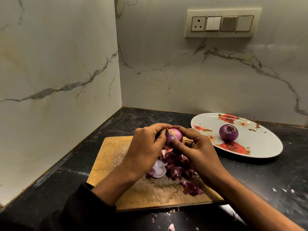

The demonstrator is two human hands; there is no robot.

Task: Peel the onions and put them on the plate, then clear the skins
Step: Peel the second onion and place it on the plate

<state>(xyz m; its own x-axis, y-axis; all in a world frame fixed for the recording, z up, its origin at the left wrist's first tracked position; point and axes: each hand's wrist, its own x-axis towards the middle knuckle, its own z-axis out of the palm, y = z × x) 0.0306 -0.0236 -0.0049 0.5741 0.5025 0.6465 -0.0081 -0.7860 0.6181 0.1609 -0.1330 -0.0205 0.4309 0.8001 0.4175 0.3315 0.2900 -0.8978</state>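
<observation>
A purple onion (173,137) is held up above the wooden cutting board (111,152), between both hands. My left hand (146,147) grips it from the left, fingers curled over its top. My right hand (198,150) holds it from the right, its thumb pressed on the onion's front. A pile of purple onion skins (175,169) lies on the board under the hands. One peeled onion (228,132) sits on the white oval plate (260,147) with red roses, to the right of the board.
The board lies on a black stone counter (266,180) in a corner of marble walls. A switch panel (222,23) is on the back wall. Small skin scraps (171,226) lie on the counter by the front edge and at the right.
</observation>
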